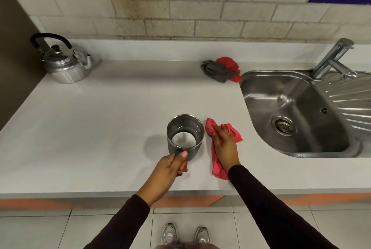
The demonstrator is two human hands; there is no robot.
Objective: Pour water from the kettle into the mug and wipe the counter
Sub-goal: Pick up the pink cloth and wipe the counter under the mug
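Kettle [64, 62] of shiny silver metal, with a black arched handle and a black lid knob, stands upright in the upper left of the frame, far back on the pale grey desk [100, 124] and close to the wall, its spout turned toward the right. The grey cylindrical metal mug [185, 136] sits near the centre of the frame, slightly below the middle, well apart from the kettle. Its inside is bright steel and a shallow pool of clear water shows at the bottom. The left hand [170, 168] is closed around the mug's handle on the side nearest the person, thumb lying on top. Whether the mug rests on the desk or is raised a little off it cannot be told.

Just to the right of the mug, not touching it, a crumpled pink-red cloth [218, 168] lies on the desk. The right hand [223, 142] presses flat on it, fingers spread and pointing up the frame, so the cloth shows above and below the palm.

A round-cornered stainless steel sink [297, 112] with a drain fills the right of the frame, a chrome tap [331, 58] behind it. Bunched grey and red rags [222, 69] lie near its upper left corner. Both sleeves are dark, and two pale shoes show on the tiled floor at the bottom edge.
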